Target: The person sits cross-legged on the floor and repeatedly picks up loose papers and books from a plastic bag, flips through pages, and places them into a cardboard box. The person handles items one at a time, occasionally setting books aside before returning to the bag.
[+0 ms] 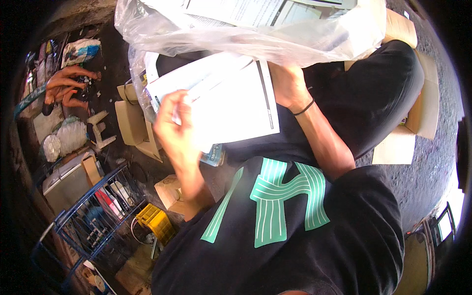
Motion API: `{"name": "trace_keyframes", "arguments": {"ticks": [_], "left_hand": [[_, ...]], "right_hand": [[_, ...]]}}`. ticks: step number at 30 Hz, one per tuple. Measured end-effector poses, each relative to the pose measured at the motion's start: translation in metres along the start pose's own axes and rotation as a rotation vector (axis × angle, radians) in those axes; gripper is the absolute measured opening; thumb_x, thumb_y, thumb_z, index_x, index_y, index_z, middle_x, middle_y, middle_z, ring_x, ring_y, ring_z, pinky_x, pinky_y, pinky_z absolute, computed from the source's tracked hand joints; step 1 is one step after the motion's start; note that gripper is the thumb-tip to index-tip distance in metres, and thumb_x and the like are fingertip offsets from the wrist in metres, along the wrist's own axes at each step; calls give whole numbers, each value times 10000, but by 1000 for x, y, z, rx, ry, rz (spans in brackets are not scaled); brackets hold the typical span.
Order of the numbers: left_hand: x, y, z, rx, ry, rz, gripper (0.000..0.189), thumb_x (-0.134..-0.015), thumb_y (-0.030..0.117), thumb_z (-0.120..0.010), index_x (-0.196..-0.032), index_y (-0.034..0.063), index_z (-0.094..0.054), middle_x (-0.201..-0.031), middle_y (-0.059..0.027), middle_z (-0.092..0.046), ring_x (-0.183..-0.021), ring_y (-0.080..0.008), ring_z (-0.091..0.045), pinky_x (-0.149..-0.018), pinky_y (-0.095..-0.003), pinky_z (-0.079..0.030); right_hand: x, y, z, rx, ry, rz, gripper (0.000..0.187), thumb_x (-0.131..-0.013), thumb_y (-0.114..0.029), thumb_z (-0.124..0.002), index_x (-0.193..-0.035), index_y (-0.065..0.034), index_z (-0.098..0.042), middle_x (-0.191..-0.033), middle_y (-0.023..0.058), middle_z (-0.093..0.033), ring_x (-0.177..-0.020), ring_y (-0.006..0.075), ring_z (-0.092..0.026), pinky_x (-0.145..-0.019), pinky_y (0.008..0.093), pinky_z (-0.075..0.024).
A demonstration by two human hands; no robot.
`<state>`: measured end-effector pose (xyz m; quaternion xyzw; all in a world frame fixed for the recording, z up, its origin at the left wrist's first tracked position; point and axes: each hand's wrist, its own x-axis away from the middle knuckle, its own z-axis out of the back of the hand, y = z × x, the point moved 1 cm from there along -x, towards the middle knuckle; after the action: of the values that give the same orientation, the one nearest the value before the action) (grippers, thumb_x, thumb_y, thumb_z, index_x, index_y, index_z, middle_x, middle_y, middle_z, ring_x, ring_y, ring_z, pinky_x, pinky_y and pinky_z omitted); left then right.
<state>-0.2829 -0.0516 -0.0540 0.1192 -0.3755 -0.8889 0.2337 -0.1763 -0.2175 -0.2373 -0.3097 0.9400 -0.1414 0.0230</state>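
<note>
Printed white paper sheets (232,107) lie tilted above my lap, their middle washed out by glare. My left hand (177,118), slightly blurred, pinches paper at the sheets' left side between thumb and curled fingers. My right hand (289,86), with a black band at the wrist, grips the sheets' upper right edge; its fingertips are hidden. Just beyond both hands, a large clear plastic bag (258,42) holds more printed papers (243,13) and covers part of my lap. Below the sheets, a jar or bottle with a blue label (212,155) is partly visible.
Open cardboard boxes stand at left (132,123) and right (426,96). A smaller carton (169,191), a yellow plastic crate (156,223) and a blue metal rack (92,214) are at lower left. Farther left, a person (64,86) sits on the floor near a filled sack (81,51).
</note>
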Motion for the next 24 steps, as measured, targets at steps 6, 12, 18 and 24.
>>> {"name": "trace_keyframes", "arguments": {"ticks": [6,12,18,24], "left_hand": [[-45,-44,7,-21,101,100,118,-1018,87,-644,-1000,-12,-706,-861,-41,-686,-837,-138,-606,-798,-294,-494],[-85,-81,59,-249,362,-55,110,-943,1,-654,-1016,-13,-734,-947,-104,-746,-895,-212,-686,-848,-345,-539],[-107,-129,278,-573,1094,3,205,-873,-22,-587,-945,-40,-778,-993,-226,-771,-923,-340,-743,-873,-435,-577],[-122,-11,304,-830,1654,-337,150,-949,86,-640,-929,-23,-741,-918,-229,-751,-913,-400,-742,-855,-485,-570]], "right_hand": [[-2,-8,-33,712,-79,-86,633,-1027,-257,-703,-1510,76,-465,-1512,187,-544,-1434,269,-456,-1183,411,-358],[3,-2,-35,640,133,53,521,-1044,-165,-662,-1474,80,-500,-1492,185,-562,-1392,268,-501,-1161,386,-377],[-1,-1,-4,432,227,-3,340,-1058,-138,-634,-1352,33,-611,-1262,80,-682,-1152,161,-623,-990,315,-481],[3,0,-4,360,186,-112,361,-1076,-175,-604,-1374,27,-581,-1264,86,-671,-1140,164,-640,-935,315,-533]]}}
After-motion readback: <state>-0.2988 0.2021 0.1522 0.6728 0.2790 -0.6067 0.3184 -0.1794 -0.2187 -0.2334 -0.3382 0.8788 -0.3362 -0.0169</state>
